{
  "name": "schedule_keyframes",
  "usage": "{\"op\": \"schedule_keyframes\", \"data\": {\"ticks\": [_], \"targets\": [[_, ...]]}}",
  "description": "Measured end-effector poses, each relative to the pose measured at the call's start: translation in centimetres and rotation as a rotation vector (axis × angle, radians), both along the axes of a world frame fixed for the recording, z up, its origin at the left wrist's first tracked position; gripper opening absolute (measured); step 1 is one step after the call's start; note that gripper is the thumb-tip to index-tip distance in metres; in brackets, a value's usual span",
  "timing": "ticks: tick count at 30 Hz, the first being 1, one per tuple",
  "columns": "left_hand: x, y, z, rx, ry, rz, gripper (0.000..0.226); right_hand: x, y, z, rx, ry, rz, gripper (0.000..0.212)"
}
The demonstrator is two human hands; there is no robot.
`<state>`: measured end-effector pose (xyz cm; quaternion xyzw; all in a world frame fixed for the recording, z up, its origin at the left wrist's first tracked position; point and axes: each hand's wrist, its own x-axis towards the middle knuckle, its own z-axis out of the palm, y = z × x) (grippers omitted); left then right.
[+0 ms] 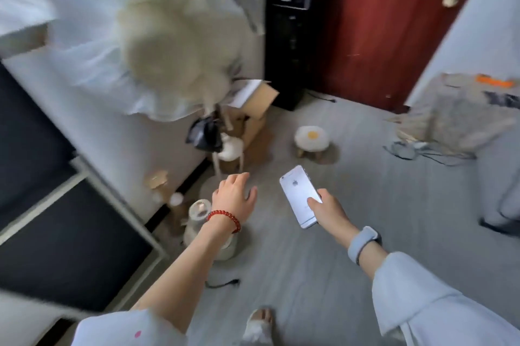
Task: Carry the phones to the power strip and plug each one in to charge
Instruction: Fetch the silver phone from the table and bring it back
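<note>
The right hand [326,212] pinches a slim silver metal phone [299,193], back upward; the left hand's [233,195] grip is spread, empty.

Floor [323,233] open; stool [311,137] ahead

Home bedroom, white-draped bed [92,44] at left, red door [394,22], small egg-shaped stool [311,136] on grey floor [365,205]

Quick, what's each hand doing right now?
Left hand: open, fingers spread, holding nothing.
Right hand: closed around a silver phone, back side up.
</note>
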<state>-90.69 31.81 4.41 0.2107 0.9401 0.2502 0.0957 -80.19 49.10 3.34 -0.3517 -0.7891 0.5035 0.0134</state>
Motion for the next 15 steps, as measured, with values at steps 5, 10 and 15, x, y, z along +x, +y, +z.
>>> {"op": "schedule_keyframes", "data": {"ticks": [5,10,15], "targets": [[-6.1,16.7,1.1,-0.006,0.022,-0.276,0.044,-2.0,13.0,1.1,0.010,-0.006,-0.258,0.022],[-7.4,34.0,1.8,-0.003,0.013,-0.551,0.040,0.0,25.4,1.2,-0.018,0.012,-0.528,0.020],[-6.9,50.1,1.7,0.031,0.021,-0.732,0.042,1.1,39.2,0.5,-0.005,0.036,-0.664,0.008]]}}
